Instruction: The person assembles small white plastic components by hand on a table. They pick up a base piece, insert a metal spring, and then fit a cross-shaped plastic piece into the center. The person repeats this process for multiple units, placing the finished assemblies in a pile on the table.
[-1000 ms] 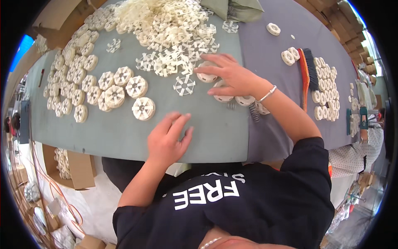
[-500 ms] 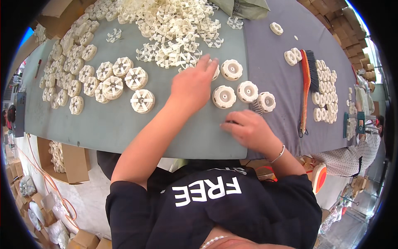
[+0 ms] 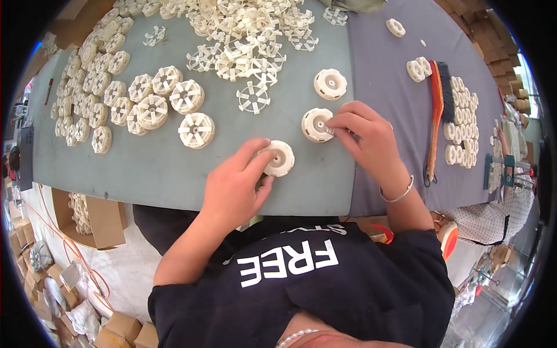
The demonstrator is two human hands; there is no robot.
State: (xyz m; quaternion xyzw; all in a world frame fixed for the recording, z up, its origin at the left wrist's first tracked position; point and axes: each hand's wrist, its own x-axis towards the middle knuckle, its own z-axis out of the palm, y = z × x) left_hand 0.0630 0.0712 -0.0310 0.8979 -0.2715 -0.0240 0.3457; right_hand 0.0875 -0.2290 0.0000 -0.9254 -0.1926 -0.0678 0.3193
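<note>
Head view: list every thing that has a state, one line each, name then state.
Left hand: fingers on a round disc.
Nearest disc: flat on the table, under the left fingertips.
Right hand: fingertips pinching the middle disc's edge.
Middle disc: flat, touched by the right hand.
Far disc: flat, untouched.
Spoked wheel: flat, apart from both hands.
Brush: lying flat on the grey cloth.

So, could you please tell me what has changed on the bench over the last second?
The left hand came forward off the bare mat onto the nearest round cream disc. The right hand pulled back toward the body, then returned to pinch the middle disc. Three discs now lie spread in a diagonal line, the farthest untouched. The spoked wheel pile and the brush stayed put.
</note>
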